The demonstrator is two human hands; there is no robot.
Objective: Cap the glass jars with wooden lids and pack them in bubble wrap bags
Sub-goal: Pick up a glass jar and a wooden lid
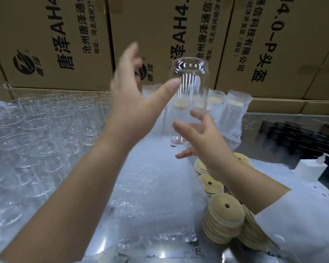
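Closest, flat see-through bubble wrap bags (pixel 141 186) lie in a pile on the shiny grey bench (pixel 230 253). Just to their right stand stacks of round, pale wooden lids (pixel 224 215), each with a small hole in it. A white sleeve (pixel 302 224) reaches over the stacks.

Above the bags, a tall clear glass jar (pixel 188 88) is up in the air, with no lid on it. The right hand (pixel 199 137) holds its lower end, thumb in front and fingers curled round the back. The left hand (pixel 133 99) is spread wide and blurry; only its thumb touches the jar's side, higher up.

On the left stand many rows of bare clear glass jars (pixel 36 130). On the right sit a white plug block (pixel 310 169) and rows of dark things (pixel 292 133), too blurry to name.

Farther back, capped jars in bubble wrap bags (pixel 234 114) stand upright. Behind them is a wall of brown cardboard boxes (pixel 55 44) with black print.
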